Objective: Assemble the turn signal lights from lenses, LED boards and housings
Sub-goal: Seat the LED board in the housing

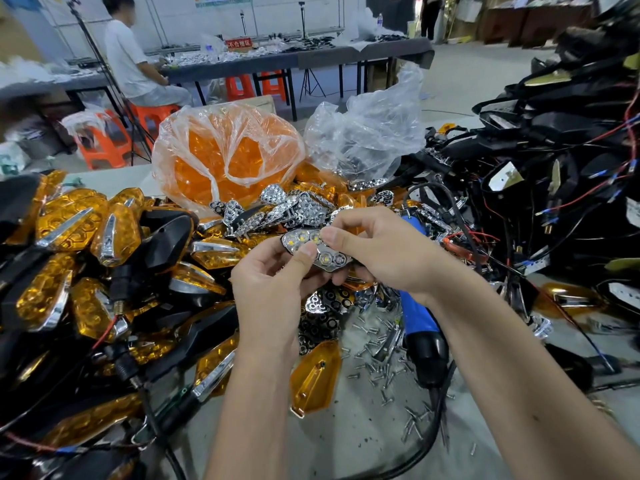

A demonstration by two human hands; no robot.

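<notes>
A chrome reflector with LED cups (pixel 327 258) is held above the table between both hands. My left hand (pixel 273 289) grips it from below, thumb pressed on its front face. My right hand (pixel 377 251) pinches its upper right edge with thumb and fingers. A loose amber lens (pixel 315 375) lies on the table below the hands. Assembled amber lights with black housings (pixel 104 258) are piled at the left. More chrome reflectors (pixel 294 207) are heaped behind the hands. Black housings with red and black wires (pixel 554 174) are stacked at the right.
A clear bag of amber lenses (pixel 225 154) and a crumpled clear bag (pixel 367 133) stand at the back. A blue electric screwdriver (pixel 420 317) lies under my right forearm among several loose screws (pixel 384 368). A person in white (pixel 131 60) sits at a far table.
</notes>
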